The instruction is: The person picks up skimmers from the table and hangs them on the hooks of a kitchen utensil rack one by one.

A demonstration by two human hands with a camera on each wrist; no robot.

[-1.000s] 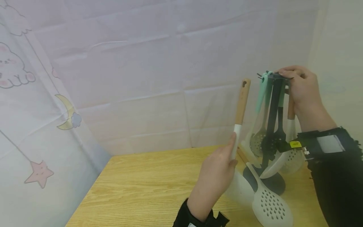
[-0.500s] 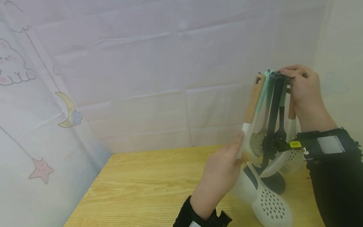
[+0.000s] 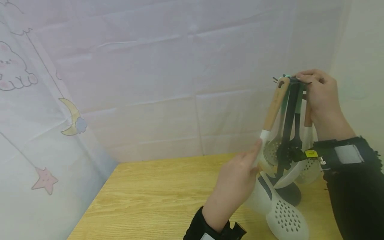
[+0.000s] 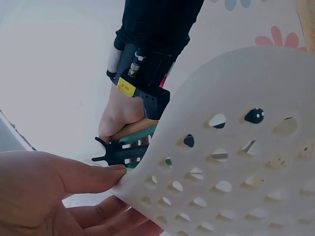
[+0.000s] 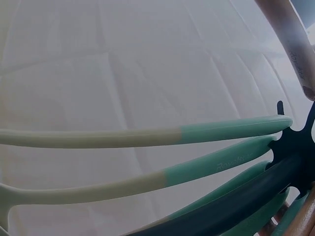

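Note:
My left hand grips a white slotted spoon at the white neck below its wooden handle. The handle leans right, and its holed end touches the top of a black utensil rack. My right hand grips the rack's hooked top. In the left wrist view the spoon's perforated head fills the frame, pinched at its edge by my left hand, with the rack's hooks beyond. The right wrist view shows teal handles hanging from the rack's black top.
Several teal-handled and black utensils hang on the rack, whose round dark base stands at the right end of a wooden table. Pale printed cloth walls the table at the back and the left.
My left hand has carried the slotted spoon to the right, bringing the top of its handle from well clear of the rack up to the rack's hooks. My right hand has stayed put.

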